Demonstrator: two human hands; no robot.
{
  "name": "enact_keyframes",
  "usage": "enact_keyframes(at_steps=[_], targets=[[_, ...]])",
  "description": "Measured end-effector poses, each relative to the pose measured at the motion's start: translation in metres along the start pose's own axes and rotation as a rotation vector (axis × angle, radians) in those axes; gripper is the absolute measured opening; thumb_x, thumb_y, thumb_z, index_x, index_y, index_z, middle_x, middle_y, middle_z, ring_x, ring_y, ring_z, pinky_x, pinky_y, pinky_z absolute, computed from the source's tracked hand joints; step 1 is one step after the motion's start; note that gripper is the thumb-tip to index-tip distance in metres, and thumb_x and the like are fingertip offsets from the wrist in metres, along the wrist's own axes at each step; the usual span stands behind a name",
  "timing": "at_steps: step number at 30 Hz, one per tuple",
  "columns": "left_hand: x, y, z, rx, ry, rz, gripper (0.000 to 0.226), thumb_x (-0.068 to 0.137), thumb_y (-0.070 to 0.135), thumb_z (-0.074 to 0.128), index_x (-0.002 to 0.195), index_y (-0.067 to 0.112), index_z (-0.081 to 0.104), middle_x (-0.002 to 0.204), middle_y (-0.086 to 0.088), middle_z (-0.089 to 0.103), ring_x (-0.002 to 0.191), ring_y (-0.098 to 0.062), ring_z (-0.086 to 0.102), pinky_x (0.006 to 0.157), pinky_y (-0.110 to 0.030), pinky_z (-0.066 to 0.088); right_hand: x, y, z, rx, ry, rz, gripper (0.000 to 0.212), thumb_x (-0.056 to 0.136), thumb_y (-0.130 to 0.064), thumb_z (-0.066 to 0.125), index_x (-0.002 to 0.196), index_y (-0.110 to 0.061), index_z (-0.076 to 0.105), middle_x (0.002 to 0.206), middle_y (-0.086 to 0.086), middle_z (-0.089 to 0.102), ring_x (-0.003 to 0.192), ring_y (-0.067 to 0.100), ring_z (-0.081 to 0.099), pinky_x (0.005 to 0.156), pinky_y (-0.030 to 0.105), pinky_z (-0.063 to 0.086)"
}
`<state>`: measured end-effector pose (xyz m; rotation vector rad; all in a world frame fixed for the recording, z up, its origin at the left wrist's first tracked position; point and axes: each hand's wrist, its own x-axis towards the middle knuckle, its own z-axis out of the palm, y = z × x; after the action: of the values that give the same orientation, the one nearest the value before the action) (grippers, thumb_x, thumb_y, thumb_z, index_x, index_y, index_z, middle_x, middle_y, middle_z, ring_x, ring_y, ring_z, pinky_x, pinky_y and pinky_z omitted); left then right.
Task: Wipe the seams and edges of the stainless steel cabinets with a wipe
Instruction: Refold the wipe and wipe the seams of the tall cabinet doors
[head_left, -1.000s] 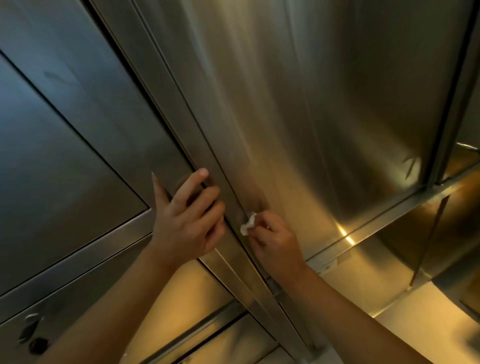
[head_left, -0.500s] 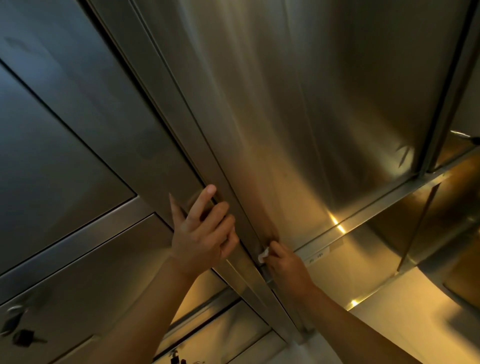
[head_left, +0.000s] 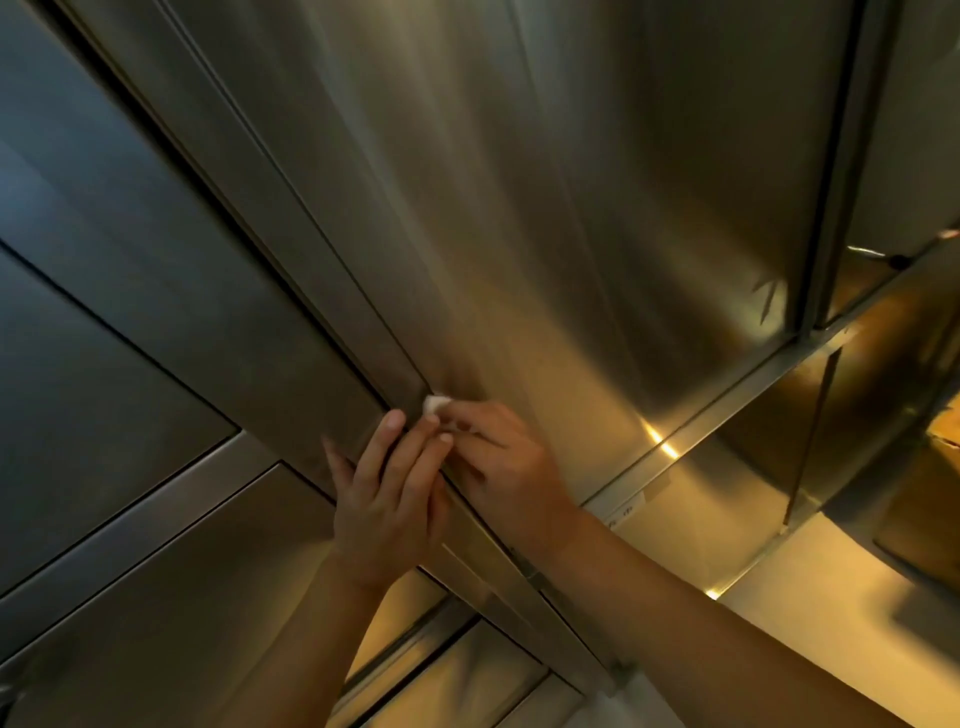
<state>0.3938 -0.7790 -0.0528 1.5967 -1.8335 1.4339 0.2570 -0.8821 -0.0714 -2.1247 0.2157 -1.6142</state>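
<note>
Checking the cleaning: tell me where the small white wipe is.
In the head view, the small white wipe sits mid-frame, pinched in the right hand against the vertical stainless steel cabinet seam, beside the left hand's fingertips.

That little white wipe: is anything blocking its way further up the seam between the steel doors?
Nothing visible. The right hand pinches the wipe against the seam, which runs bare above it. The left hand rests below, beside the wipe.
</note>
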Motion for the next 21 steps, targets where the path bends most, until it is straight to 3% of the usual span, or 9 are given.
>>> enact_keyframes(at_steps=[3,6,9,13,18,21], targets=[[-0.005,0.002,0.004,-0.012,0.009,-0.002,0.059,0.096,0.028,0.054,0.153,0.02,0.038,0.167,0.001,0.032,0.158,-0.021,0.019,0.123,-0.064,0.004,-0.027,0.007,0.017,0.012,-0.112,-0.015,0.017,0.104,-0.013,0.064,0.11,-0.003,0.076,0.125,0.009,0.069,0.099,0.025,0.065,0.084,0.035,0.055],[-0.005,0.002,0.005,-0.001,0.003,-0.003,0.054,0.1,0.031,0.049,0.152,0.021,0.042,0.167,0.004,0.032,0.158,-0.022,0.019,0.119,-0.069,0.013,-0.053,0.023,0.023,-0.003,-0.102,0.005,0.015,0.103,-0.011,0.064,0.098,-0.004,0.075,0.115,0.006,0.069,0.087,0.023,0.06,0.074,0.035,0.053],[-0.005,0.001,0.003,0.032,-0.041,0.012,0.039,0.099,0.034,0.047,0.133,0.021,0.06,0.156,0.002,0.046,0.158,-0.024,0.016,0.105,-0.074,0.025,-0.079,0.046,0.033,-0.081,-0.188,-0.042,0.012,0.101,-0.006,0.065,0.091,-0.005,0.072,0.104,0.005,0.064,0.08,0.024,0.055,0.064,0.04,0.051],[-0.008,-0.002,0.003,0.05,-0.061,0.06,0.025,0.091,0.033,0.054,0.104,0.022,0.073,0.142,0.0,0.058,0.158,-0.029,0.017,0.108,-0.073,0.018,-0.117,0.075,0.044,-0.181,-0.321,-0.067,0.008,0.1,-0.008,0.067,0.093,-0.01,0.07,0.109,-0.001,0.056,0.081,0.022,0.053,0.06,0.039,0.051],[-0.006,0.0,0.002,0.034,-0.051,0.059,0.02,0.085,0.032,0.06,0.098,0.022,0.071,0.134,0.001,0.061,0.158,-0.029,0.016,0.095,-0.081,0.033,-0.161,0.095,0.045,-0.232,-0.485,-0.014,0.013,0.084,-0.009,0.079,0.086,-0.015,0.069,0.1,-0.005,0.055,0.081,0.015,0.049,0.053,0.032,0.049],[-0.008,0.0,0.003,0.016,-0.049,0.044,0.019,0.085,0.03,0.06,0.091,0.02,0.075,0.129,0.0,0.063,0.158,-0.029,0.016,0.101,-0.081,0.028,-0.177,0.1,0.045,-0.261,-0.574,0.038,0.017,0.077,-0.012,0.084,0.085,-0.018,0.07,0.096,-0.006,0.058,0.083,0.012,0.047,0.051,0.028,0.049]])
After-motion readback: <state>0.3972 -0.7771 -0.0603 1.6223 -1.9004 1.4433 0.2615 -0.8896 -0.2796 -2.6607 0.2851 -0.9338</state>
